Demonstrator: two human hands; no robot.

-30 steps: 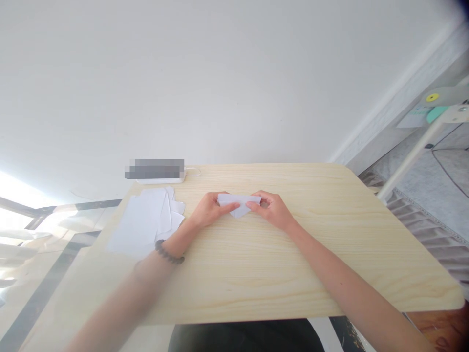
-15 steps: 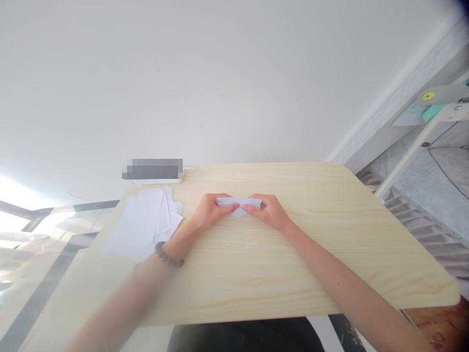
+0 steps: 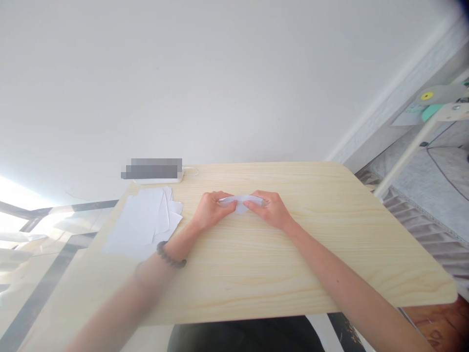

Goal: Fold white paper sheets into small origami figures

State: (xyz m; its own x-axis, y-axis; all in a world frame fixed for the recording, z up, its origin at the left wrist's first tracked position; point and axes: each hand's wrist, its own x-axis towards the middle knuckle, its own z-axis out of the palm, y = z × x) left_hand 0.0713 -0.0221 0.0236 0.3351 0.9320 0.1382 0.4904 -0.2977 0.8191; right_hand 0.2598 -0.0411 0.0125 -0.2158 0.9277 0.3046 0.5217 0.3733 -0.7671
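A small folded piece of white paper (image 3: 241, 208) is held between my two hands over the middle of the wooden table (image 3: 256, 274). My left hand (image 3: 212, 210) pinches its left end, thumb on the near side and fingers behind. On the other end, my right hand (image 3: 271, 209) grips the same way, with its thumb pressed on the near face. Both thumb tips lie close together near the paper's middle. The fingers behind the sheet are partly hidden. A dark beaded bracelet (image 3: 170, 256) circles my left wrist.
Several loose white sheets (image 3: 137, 220) lie overlapping on the table's left side. Behind them, at the back left edge, stands a white device (image 3: 157, 180) with a blurred-out face and a cable. A pale wall (image 3: 234, 88) rises behind the table; a white metal pole (image 3: 406, 159) stands at right.
The paper's upper edge has gone from nearly straight to bowed. My right hand has shifted slightly right and up; both hands keep their hold.
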